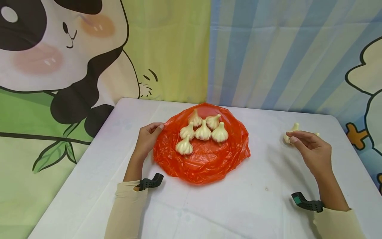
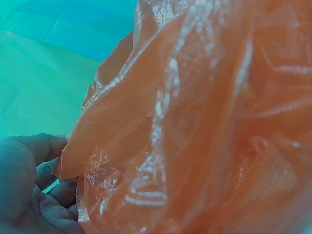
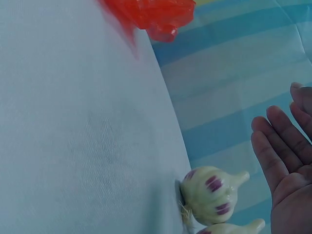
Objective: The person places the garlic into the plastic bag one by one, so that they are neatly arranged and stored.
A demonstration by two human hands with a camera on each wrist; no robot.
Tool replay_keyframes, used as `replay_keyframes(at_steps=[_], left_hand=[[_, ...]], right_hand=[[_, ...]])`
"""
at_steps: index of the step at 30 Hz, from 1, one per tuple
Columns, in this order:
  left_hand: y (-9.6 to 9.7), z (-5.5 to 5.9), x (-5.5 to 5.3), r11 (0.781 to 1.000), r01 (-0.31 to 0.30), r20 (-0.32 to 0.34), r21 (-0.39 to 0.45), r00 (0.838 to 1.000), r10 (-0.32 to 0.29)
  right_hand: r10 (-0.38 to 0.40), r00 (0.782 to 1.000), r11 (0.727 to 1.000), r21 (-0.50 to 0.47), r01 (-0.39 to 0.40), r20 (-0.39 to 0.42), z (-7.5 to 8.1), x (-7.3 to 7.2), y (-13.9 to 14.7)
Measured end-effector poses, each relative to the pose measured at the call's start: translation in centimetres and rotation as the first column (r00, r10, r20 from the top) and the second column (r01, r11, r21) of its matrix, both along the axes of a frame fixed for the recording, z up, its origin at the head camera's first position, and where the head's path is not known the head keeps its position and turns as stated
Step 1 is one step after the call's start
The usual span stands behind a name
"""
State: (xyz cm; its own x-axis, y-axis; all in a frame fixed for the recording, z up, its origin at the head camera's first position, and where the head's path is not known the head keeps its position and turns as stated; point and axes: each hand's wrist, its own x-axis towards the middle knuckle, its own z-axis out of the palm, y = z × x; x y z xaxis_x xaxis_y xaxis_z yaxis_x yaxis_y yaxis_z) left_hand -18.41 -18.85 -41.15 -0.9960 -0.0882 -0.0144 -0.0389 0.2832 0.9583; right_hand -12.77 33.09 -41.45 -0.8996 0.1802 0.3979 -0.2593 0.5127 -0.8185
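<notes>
An orange-red plastic bag [image 1: 206, 166] lies spread on the table with several garlic bulbs [image 1: 203, 131] grouped in its middle. My left hand [image 1: 148, 137] pinches the bag's left edge between thumb and fingers, and the left wrist view shows the thin film [image 2: 73, 165] at the fingertips. Over at the right, my right hand [image 1: 313, 151] is held above the table beside a garlic bulb [image 1: 294, 127]. Its fingers are extended in the right wrist view, holding nothing. Two bulbs show there, the nearer garlic bulb [image 3: 212, 195] with purple patches; the hand partly hides the other in the head view.
A white-covered table [image 1: 191, 215] carries everything. Behind it hangs a printed cloth [image 1: 170, 49] with a panda and blue stripes, close to the table's far edge. Black wrist cameras [image 1: 152, 182] are strapped to both wrists.
</notes>
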Motion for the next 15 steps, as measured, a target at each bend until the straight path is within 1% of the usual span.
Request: replay_keyframes(at_steps=[4, 9, 15], left_hand=[[0.0, 0.0, 0.0, 1.000, 0.000, 0.012, 0.008, 1.000, 0.000], [0.0, -0.1, 0.0, 1.000, 0.000, 0.015, 0.011, 1.000, 0.000], [0.0, -0.1, 0.0, 1.000, 0.001, 0.014, 0.012, 1.000, -0.001]], right_hand=[[-0.076, 0.997, 0.997, -0.011, 0.076, 0.023, 0.1, 0.3, 1.2], [-0.172, 0.984, 0.984, -0.044, 0.174, 0.056, 0.5, 0.7, 2.8], [-0.250, 0.967, 0.966, -0.048, 0.252, 0.050, 0.6, 0.9, 4.5]])
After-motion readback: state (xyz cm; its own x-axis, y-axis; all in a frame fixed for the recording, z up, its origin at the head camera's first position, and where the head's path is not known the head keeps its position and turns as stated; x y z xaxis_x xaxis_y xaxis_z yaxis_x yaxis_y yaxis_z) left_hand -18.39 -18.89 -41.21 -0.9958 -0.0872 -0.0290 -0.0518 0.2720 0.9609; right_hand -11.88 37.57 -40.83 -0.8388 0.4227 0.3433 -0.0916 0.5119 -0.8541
